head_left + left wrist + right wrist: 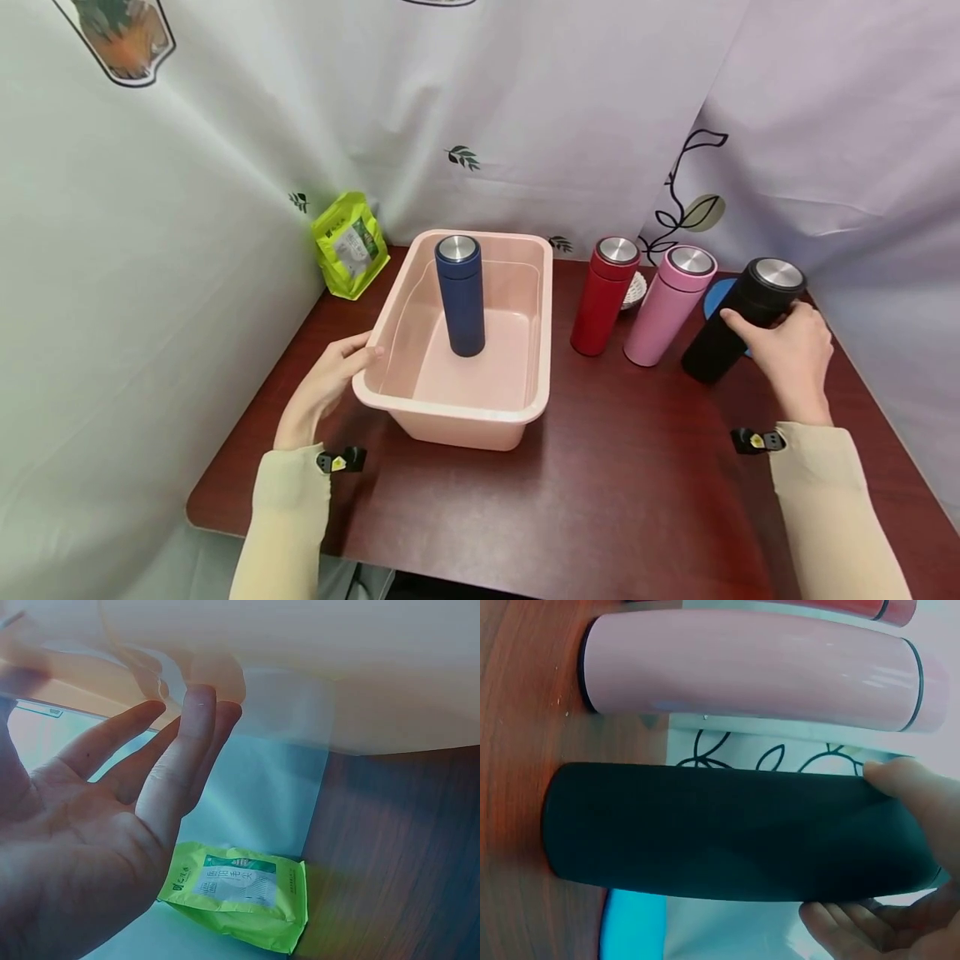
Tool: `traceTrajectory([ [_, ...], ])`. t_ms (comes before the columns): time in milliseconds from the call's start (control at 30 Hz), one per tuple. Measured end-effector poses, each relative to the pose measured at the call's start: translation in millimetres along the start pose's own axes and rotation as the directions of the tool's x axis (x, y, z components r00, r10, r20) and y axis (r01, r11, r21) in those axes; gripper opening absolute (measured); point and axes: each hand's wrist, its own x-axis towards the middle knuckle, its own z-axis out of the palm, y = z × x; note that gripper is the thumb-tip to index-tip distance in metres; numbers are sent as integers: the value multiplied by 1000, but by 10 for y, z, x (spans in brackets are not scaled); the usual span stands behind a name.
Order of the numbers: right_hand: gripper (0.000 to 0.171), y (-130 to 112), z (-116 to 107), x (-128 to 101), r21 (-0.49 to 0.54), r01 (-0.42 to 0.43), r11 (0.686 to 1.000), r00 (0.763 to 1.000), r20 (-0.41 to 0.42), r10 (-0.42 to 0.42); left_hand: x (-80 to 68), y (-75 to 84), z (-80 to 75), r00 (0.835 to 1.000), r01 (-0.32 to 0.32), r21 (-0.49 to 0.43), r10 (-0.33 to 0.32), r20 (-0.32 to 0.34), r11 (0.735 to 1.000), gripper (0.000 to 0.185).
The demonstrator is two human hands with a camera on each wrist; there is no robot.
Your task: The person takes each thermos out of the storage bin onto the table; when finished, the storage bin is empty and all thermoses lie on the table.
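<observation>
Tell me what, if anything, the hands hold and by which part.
The right hand holds the black bottle round its upper part, near the lid. The left hand touches the tub rim; whether it grips is unclear.

The person's left arm (285, 525) and right arm (840, 512), in long cream-coloured fabric sleeves (821, 462), reach forward, well apart. The bare left hand (330, 379) sets its thumb (366, 359) opposite nearly straight fingers (174, 761); the bare right hand (798, 354) grips, thumb and fingers on opposite sides
</observation>
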Motion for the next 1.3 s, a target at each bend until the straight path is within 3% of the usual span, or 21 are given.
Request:
traceTrajectory([
  [167, 78, -63, 56, -60, 122, -89, 988, 996, 16, 88, -11, -6, -10, 1000, -28, -20, 28, -4, 999, 54],
  [300, 91, -126, 7, -106, 260, -222, 940, 974, 5, 228, -21, 4, -8, 999, -36, -26, 36, 0, 999, 54],
  [400, 89, -140, -68, -120, 340, -244, 908, 964, -18, 265, -8, -5, -2, 999, -38, -24, 38, 4, 999, 55],
  [800, 80, -232, -199, -264, 509, -108, 854, 972, -125, 198, -4, -13, -6, 999, -40, -42, 40, 11, 998, 55],
  [1133, 76, -508, -343, -331, 632, 1, 775, 961, -214, 173, -1, -1, -11, 1000, -28, -23, 29, 9, 999, 56],
  [1300, 73, -639, -383, -392, 647, 75, 758, 955, -266, 132, -4, 7, -12, 999, -31, -15, 32, 8, 999, 56],
])
